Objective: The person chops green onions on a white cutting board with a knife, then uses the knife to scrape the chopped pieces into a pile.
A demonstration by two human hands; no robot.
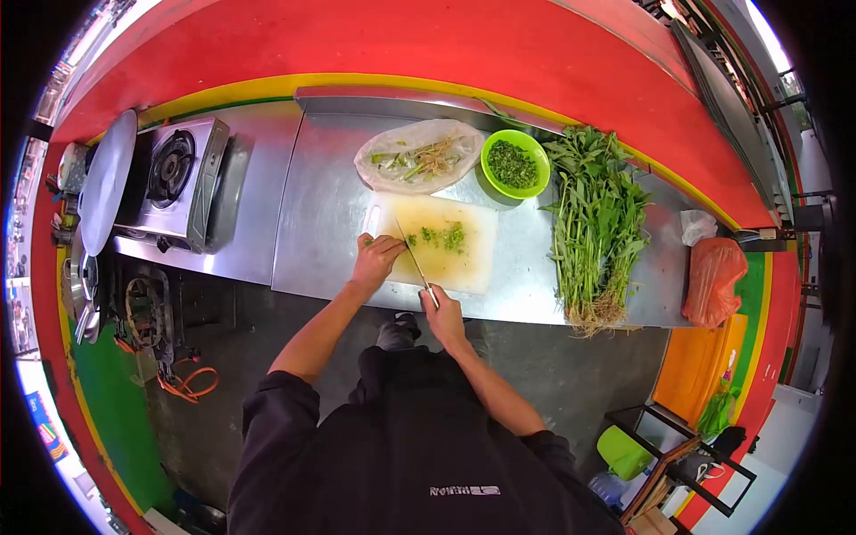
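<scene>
My right hand (442,318) grips a kitchen knife (416,265) by its handle, the blade slanting up and left across a white cutting board (477,263). Close to the blade's left side, my left hand (378,258) is closed with its fingertips on a small bunch of green stalks (366,242), mostly covered by the fingers. Chopped green pieces (443,237) lie loosely on the board, right of the blade. A green bowl (488,181) behind the board's right corner holds finely chopped greens (512,164).
A plastic bag (374,147) with rooty trimmings lies behind the board. Long leafy bundles (596,227) cover the steel counter (330,205) on the right, beside a red plastic bag (714,281). A gas stove (174,178) and large round lid (109,183) stand left.
</scene>
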